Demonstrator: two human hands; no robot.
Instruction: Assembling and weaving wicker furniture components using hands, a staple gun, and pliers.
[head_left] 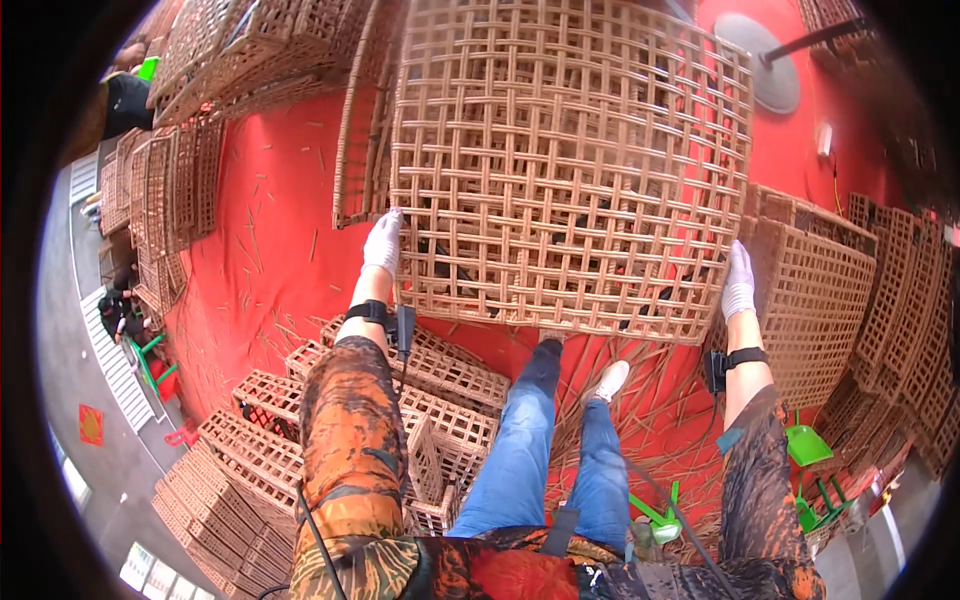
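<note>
A large brown woven wicker panel with an open lattice is held up in front of me, filling the upper middle of the head view. My left hand, in a white glove, grips its left edge near the lower corner. On the opposite side my right hand, also gloved in white, holds the right edge. Most of the fingers on both hands are hidden behind or along the edges. Just left of the panel, a narrower wicker piece stands on edge, partly covered by it.
Stacked wicker panels stand at the right, with more wicker frames piled at lower left. Loose cane strips litter the red floor covering around my feet. A green stool is near my legs; a round grey base stands beyond.
</note>
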